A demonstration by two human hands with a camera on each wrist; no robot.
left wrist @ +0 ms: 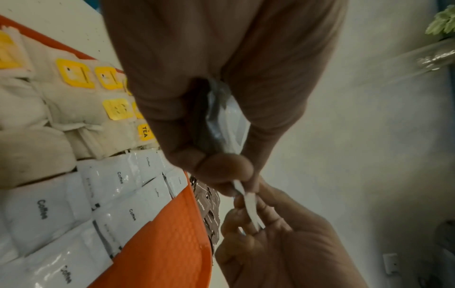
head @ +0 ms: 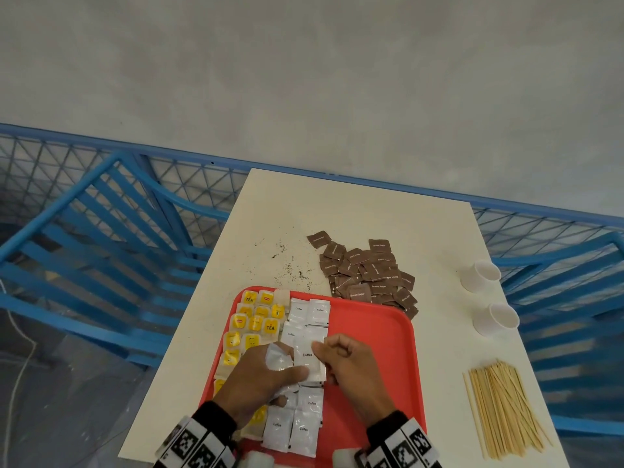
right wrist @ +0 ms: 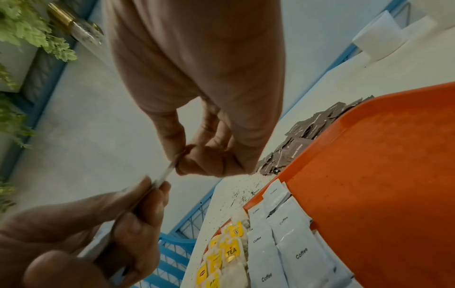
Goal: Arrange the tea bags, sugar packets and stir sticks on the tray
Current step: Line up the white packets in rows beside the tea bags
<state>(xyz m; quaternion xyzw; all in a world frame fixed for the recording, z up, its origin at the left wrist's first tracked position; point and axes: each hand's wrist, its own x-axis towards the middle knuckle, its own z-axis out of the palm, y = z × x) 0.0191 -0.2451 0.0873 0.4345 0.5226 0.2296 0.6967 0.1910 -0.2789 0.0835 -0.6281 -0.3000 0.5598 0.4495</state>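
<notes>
fingers (head: 317,349) of both hands pinching sachet (head: 308,361)

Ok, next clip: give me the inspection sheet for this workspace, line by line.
Surface: cream table, with dark crumbs beyond the tray.
Job's things: red tray holds tea bags in columns on its left and white coffee sachets beside them; brown sugar packets heaped on the table off the tray's far corner; stir sticks bundled on the table to the right.
Clutter: two paper cups on their sides.
Grippers: left hand holds a bunch of coffee sachets; right hand pinches one, the held sachet, above the tray.
Cables: a white cord on the floor, left.
Surroundings: blue slatted chairs, blue mesh fence, grey floor.
</notes>
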